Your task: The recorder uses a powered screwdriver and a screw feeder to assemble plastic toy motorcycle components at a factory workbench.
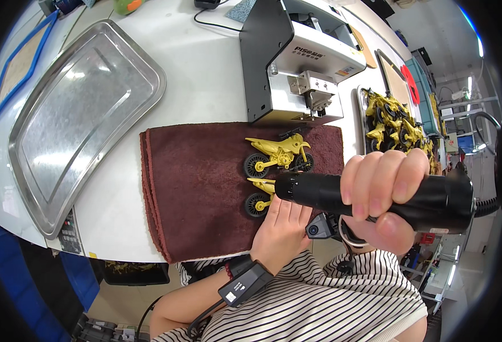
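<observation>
My right hand is wrapped round a thick black electric screwdriver, with a coiled cable at its rear end. The tool is held level, its front end over a yellow toy motorcycle with black wheels. Against that toy lies my left hand, fingers extended onto its body and holding it on the brown towel. The screwdriver hides the left fingertips, most of the toy and the contact point. Just beyond, a second yellow toy motorcycle lies on its side, apart from both hands.
Behind the towel stands a grey-and-white bench machine with a metal fixture. At the right, a tray holds several yellow toy motorcycles. A large metal tray occupies the left of the white table. A blue-framed panel lies farther left.
</observation>
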{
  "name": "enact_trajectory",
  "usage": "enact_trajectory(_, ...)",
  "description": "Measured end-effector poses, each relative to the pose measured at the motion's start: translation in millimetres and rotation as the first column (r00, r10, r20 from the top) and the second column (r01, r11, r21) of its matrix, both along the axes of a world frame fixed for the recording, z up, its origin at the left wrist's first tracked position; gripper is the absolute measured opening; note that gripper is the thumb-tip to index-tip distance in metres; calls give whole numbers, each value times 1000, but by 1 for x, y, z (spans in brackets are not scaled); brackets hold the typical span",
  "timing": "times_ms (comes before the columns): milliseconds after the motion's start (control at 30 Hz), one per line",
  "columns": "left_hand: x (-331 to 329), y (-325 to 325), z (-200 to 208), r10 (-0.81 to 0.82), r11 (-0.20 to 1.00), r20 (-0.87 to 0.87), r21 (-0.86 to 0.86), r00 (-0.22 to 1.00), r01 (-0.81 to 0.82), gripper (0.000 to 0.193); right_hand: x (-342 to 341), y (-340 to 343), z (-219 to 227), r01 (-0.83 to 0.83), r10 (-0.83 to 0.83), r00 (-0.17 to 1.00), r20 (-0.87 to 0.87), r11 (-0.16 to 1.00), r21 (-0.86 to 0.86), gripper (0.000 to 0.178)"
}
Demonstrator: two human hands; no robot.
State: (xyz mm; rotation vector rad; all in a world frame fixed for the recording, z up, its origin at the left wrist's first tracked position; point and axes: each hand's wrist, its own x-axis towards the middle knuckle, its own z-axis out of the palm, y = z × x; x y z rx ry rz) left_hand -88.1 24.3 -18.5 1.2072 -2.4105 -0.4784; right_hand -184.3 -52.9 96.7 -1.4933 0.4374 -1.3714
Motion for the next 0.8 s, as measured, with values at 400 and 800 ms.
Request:
enact_trajectory(400,-6,5,-5,10,1000,-5,2,1000,-10,57,18,-2,0,74,-45,982,-183,986,152,29)
enact_trajectory(800,-4,-2,17,-2,1000,71,11,997,1,87,-11,18,40,276,-247,949,197,951,-141,25)
